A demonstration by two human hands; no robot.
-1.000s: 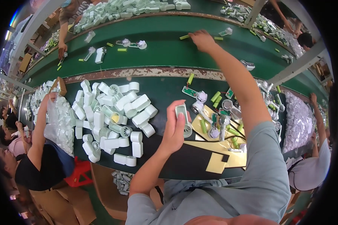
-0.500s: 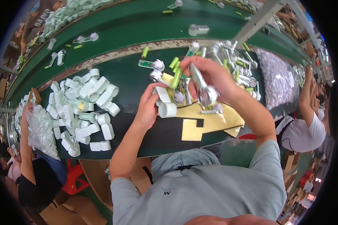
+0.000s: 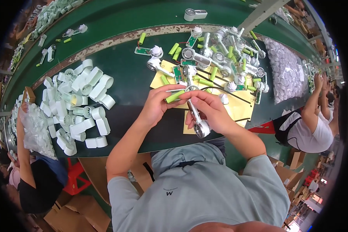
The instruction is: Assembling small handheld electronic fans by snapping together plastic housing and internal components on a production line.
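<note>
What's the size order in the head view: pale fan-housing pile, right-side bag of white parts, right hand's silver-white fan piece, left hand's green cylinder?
1. Pale fan-housing pile
2. Bag of white parts
3. Silver-white fan piece, in the right hand
4. Green cylinder, in the left hand

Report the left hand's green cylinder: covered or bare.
Bare where visible: the green cylinder shows its side by the left hand.

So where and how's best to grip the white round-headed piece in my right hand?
I'd hold the white piece by its slim handle, with the right hand coming from the right. The handle looks narrow enough to pinch across, and it slants away from your body, leaving the wider round head clear at the near end.
</note>
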